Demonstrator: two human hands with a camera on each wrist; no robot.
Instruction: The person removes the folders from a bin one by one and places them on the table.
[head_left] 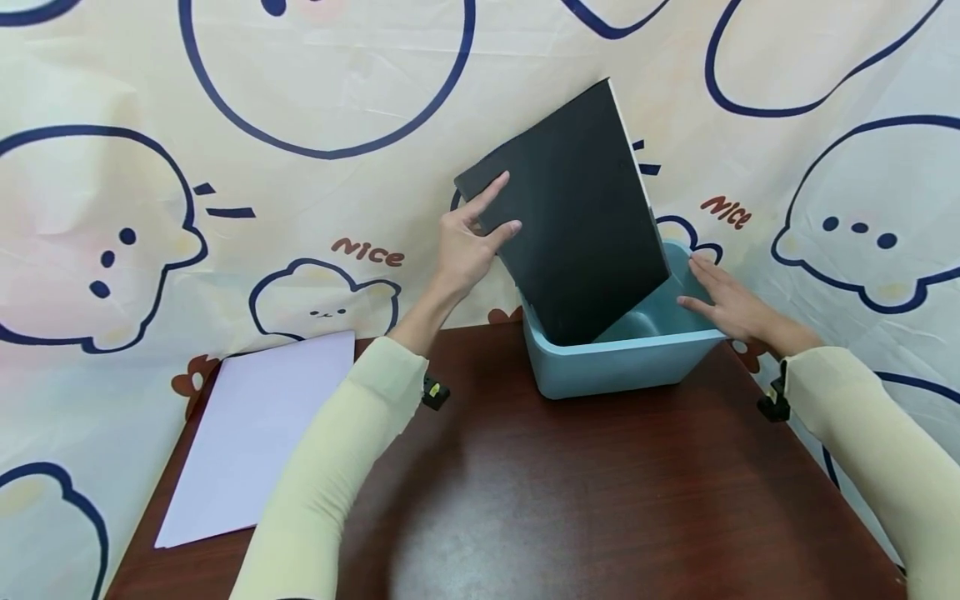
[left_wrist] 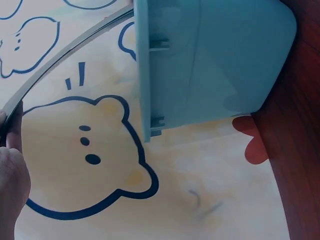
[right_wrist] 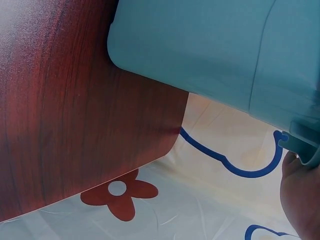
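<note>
A thin black-covered book [head_left: 577, 217] leans at a slant, its lower corner inside a light blue plastic bin [head_left: 622, 367]. My left hand [head_left: 468, 246] grips the book's left edge, with thumb and forefinger on the black cover. Seen edge-on in the left wrist view, the book [left_wrist: 65, 52] bows in a curve away from the left hand [left_wrist: 12, 180]. At the bin's right end, my right hand [head_left: 723, 300] holds the rim, thumb and forefinger reaching over the inside. In the right wrist view, part of the right hand [right_wrist: 302, 197] shows under the rim.
A stack of white paper [head_left: 262, 442] lies on the left of the dark wooden table [head_left: 570, 500]. Behind the table hangs a cartoon-printed cloth [head_left: 360, 200], close to the bin's back. The bin stands near the table's far right corner.
</note>
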